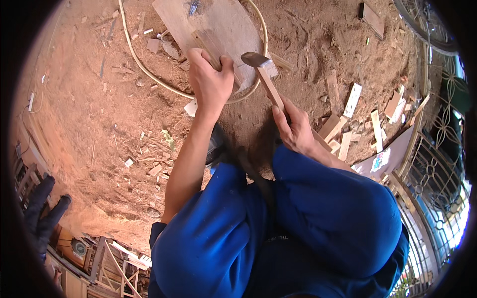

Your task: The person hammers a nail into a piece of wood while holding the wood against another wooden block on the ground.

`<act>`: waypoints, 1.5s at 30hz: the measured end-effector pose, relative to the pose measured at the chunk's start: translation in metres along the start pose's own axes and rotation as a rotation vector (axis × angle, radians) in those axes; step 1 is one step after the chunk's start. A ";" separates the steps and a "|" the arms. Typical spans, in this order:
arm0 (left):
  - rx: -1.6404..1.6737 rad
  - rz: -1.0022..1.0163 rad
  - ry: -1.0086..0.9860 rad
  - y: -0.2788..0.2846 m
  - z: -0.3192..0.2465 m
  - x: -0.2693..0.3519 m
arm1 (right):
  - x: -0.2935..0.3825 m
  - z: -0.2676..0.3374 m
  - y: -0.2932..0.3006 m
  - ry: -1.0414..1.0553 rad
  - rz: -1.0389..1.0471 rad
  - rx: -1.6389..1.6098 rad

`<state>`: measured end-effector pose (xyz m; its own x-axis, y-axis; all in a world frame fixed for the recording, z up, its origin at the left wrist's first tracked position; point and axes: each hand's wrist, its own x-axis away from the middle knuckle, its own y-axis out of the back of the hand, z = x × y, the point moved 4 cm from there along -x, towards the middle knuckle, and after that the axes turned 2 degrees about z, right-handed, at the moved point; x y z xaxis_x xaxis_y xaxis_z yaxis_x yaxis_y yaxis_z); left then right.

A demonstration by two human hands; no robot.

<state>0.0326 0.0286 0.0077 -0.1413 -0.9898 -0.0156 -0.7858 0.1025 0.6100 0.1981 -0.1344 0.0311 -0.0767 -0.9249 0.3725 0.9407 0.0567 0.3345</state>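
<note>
My left hand (pixel 212 76) grips the near end of a wooden block (pixel 207 46) that lies on a flat wooden board (pixel 223 22) on the ground. My right hand (pixel 296 124) is closed around the wooden handle of a hammer (pixel 256 59), whose metal head is held just right of the left hand, over the board's near edge. A small bunch of nails (pixel 193 7) rests at the far part of the board. A pale hose (pixel 136 61) loops around the board.
Wood offcuts (pixel 337 128) are piled on the sawdust-covered ground at the right. A wheel (pixel 428 29) and a metal grille (pixel 428 164) stand at the right rim. Another person's dark-trousered legs (pixel 43 208) show at the lower left. A wood block (pixel 372 20) lies at the upper right.
</note>
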 end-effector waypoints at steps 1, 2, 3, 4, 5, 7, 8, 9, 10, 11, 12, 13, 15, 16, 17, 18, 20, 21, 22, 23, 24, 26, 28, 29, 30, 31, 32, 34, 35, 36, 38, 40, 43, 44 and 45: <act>0.040 0.018 0.066 -0.001 0.002 0.000 | -0.005 -0.002 -0.001 -0.071 0.043 0.012; 0.011 0.014 0.031 -0.004 0.003 0.003 | -0.006 -0.004 -0.003 -0.141 0.087 0.024; -0.017 0.002 -0.009 -0.004 0.001 0.003 | -0.006 -0.002 -0.003 -0.070 0.061 0.038; -0.045 -0.011 -0.049 -0.005 0.000 0.002 | -0.004 -0.002 -0.004 0.000 0.035 0.052; -0.015 -0.018 -0.055 -0.005 0.001 0.000 | -0.003 0.000 -0.004 0.070 0.010 0.067; 0.038 -0.023 -0.049 -0.003 0.000 0.002 | 0.001 0.000 -0.002 0.067 -0.049 -0.006; 0.087 0.016 0.053 -0.004 0.004 0.004 | 0.002 0.001 -0.001 0.064 -0.079 -0.042; 0.136 0.051 0.146 -0.002 0.004 0.003 | -0.001 -0.001 0.000 -0.019 -0.031 -0.010; 0.185 0.087 0.239 -0.003 0.004 0.002 | -0.006 -0.004 0.002 -0.102 0.016 0.022; 0.131 0.054 0.156 -0.004 0.004 0.002 | -0.009 -0.006 0.004 -0.185 0.063 0.054; 0.078 0.015 0.072 -0.004 0.003 0.002 | -0.007 -0.002 0.005 -0.198 0.037 0.008; 0.025 -0.025 -0.011 -0.003 0.002 0.001 | -0.006 0.001 0.006 -0.156 0.000 -0.031; 0.095 -0.017 -0.042 -0.002 0.008 0.002 | -0.003 0.002 0.007 -0.077 -0.076 -0.107; 0.135 -0.010 -0.015 -0.001 0.013 0.003 | -0.003 -0.003 0.007 -0.099 -0.075 -0.127; 0.174 -0.004 0.011 -0.001 0.018 0.005 | -0.005 -0.008 0.008 -0.120 -0.073 -0.148; 0.256 0.041 0.089 0.001 0.021 0.008 | -0.008 -0.012 0.009 -0.135 -0.077 -0.172; 0.468 -0.013 0.226 0.007 0.047 0.018 | -0.008 -0.027 0.005 -0.200 -0.028 -0.156; 0.580 -0.032 0.293 0.009 0.052 0.020 | -0.009 -0.030 0.005 -0.236 -0.010 -0.146; 0.780 -0.063 0.369 0.010 0.055 0.025 | -0.009 -0.031 0.006 -0.286 -0.015 -0.240; 0.818 -0.075 0.360 0.014 0.054 0.028 | -0.007 -0.028 0.007 -0.336 -0.017 -0.336; 0.857 -0.087 0.352 0.017 0.052 0.030 | -0.006 -0.026 0.007 -0.385 -0.019 -0.433; 0.762 -0.128 0.141 0.029 0.045 0.030 | -0.006 -0.019 0.010 -0.367 -0.032 -0.460; 0.624 -0.120 -0.069 0.048 0.028 0.035 | -0.008 -0.014 0.012 -0.352 -0.042 -0.477; 0.604 -0.209 -0.213 0.050 0.014 0.033 | -0.009 -0.012 0.015 -0.346 -0.051 -0.477; 0.575 -0.300 -0.355 0.052 -0.003 0.032 | -0.010 -0.010 0.017 -0.341 -0.058 -0.476; 0.374 -0.234 -0.477 0.052 -0.012 0.030 | -0.012 -0.008 0.019 -0.326 -0.053 -0.463; 0.171 -0.167 -0.596 0.051 -0.018 0.029 | -0.015 -0.006 0.022 -0.311 -0.050 -0.449; -0.045 -0.044 -0.611 0.035 0.000 0.037 | -0.021 0.004 0.020 -0.301 -0.021 -0.439; -0.047 0.015 -0.513 0.018 0.024 0.043 | -0.025 0.009 0.017 -0.311 -0.010 -0.441; -0.049 0.075 -0.423 0.006 0.025 0.039 | -0.026 0.012 0.017 -0.319 -0.008 -0.444; -0.110 0.031 -0.473 0.005 0.022 0.049 | -0.026 0.013 0.015 -0.316 0.005 -0.393; -0.089 0.119 -0.448 0.001 0.024 0.055 | -0.022 0.007 0.019 -0.301 -0.020 -0.306; -0.016 0.302 -0.200 0.000 0.033 0.068 | -0.022 0.002 0.022 -0.275 -0.045 -0.217; 0.075 0.279 -0.148 0.004 0.037 0.067 | -0.023 0.002 0.023 -0.299 -0.029 -0.242; 0.170 0.259 -0.094 0.007 0.041 0.066 | -0.022 0.002 0.025 -0.328 -0.015 -0.263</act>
<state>-0.0069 -0.0321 -0.0214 -0.3987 -0.9160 0.0448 -0.8046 0.3728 0.4621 0.2225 -0.1114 0.0332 -0.1520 -0.7535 0.6396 0.9878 -0.0930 0.1252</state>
